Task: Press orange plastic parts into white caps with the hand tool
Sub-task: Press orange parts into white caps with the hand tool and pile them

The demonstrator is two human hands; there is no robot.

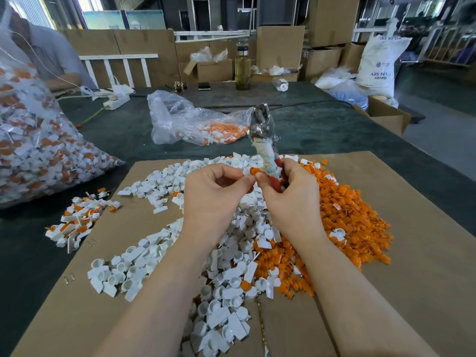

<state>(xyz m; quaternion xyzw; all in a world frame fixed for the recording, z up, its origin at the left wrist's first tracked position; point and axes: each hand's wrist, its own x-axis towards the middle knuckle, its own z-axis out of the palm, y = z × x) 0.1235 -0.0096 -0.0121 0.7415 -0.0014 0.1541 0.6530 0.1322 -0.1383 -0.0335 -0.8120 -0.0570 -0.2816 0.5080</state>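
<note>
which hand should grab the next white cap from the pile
Left. The left hand only pinches a small orange part and hangs over the white caps; the right hand grips the hand tool.

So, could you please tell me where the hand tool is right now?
In the head view, the hand tool stands upright just right of centre, gripped by the right hand, above the white caps and orange parts.

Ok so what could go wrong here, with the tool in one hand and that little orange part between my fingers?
1. The left hand pinches the orange part by its fingertips only, so it may slip into the piles below.
2. The right hand holds the tool low on its handles, head up; it could wobble.
3. The white caps and orange pile overlap, so picks may mix.
</note>
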